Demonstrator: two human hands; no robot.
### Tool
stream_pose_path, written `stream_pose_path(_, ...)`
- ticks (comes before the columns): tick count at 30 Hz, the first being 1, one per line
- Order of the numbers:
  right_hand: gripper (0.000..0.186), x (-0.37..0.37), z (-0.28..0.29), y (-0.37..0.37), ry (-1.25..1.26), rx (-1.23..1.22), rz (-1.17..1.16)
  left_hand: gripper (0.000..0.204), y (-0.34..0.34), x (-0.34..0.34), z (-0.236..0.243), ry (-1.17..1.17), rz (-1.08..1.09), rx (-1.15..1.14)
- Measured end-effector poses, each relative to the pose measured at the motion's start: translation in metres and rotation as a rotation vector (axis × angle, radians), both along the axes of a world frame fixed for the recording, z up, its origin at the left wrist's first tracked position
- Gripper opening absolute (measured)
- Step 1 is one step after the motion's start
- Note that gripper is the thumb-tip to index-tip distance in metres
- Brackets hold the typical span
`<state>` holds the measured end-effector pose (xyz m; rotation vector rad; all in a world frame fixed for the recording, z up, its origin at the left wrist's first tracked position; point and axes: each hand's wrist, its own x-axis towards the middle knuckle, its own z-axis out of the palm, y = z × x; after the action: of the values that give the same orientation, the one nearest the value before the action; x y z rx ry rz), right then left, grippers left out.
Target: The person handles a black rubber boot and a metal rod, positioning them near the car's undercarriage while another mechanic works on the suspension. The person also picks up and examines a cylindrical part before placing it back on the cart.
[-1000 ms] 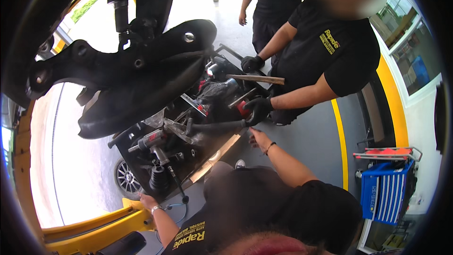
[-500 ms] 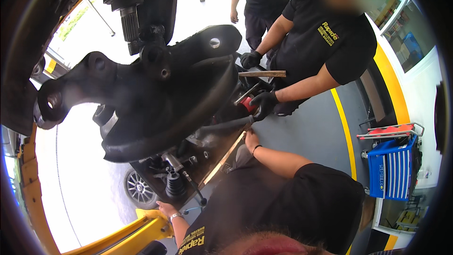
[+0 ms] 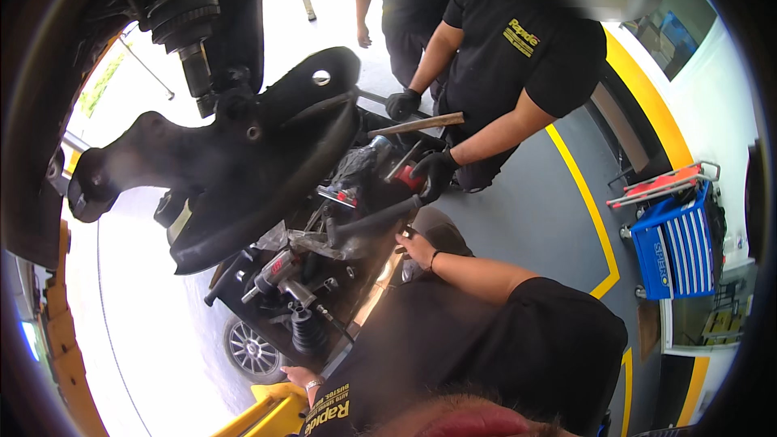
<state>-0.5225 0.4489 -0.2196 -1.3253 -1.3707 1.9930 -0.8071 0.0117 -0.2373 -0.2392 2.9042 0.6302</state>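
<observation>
My left hand (image 3: 301, 375) is low in view beside the yellow lift arm (image 3: 271, 409), its fingers stretched out with nothing visible in them. At the near edge of a loaded tool cart (image 3: 374, 285), my right hand (image 3: 418, 249) has its fingers curled; a small thing may be in them, but I cannot make it out. On the cart lie a grey and red impact wrench (image 3: 279, 273), a black ribbed rubber boot (image 3: 307, 332), crumpled clear plastic (image 3: 324, 244) and a dark bar (image 3: 376, 218). A large black steering knuckle with a dust shield (image 3: 267, 162) hangs in front, hiding part of the cart.
Across the cart, a co-worker's black-gloved hands (image 3: 437, 174) are at the tools, near a wooden-looking handle (image 3: 417, 124). Another person (image 3: 413, 12) stands behind. A splined axle shaft (image 3: 194, 69) hangs above. A blue tool chest (image 3: 673, 243) stands at right; a wheel (image 3: 252, 348) is low left.
The view has shifted, uncovering more of the cart, including the impact wrench. My right hand has moved slightly along the cart's edge; my left hand has drawn back toward me.
</observation>
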Motion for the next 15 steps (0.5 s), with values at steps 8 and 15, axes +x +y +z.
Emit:
stream_pose_path(8, 0.061, 0.006, 0.001, 0.009, -0.093, -0.046, 0.022, 0.076, 0.025, 0.011, 0.035, -0.455, 0.588, 1.079)
stream_pose_path(15, 0.06, 0.009, -0.027, 0.021, -0.042, -0.093, 0.137, 0.082, 0.022, 0.023, 0.041, -0.507, 0.544, 1.217)
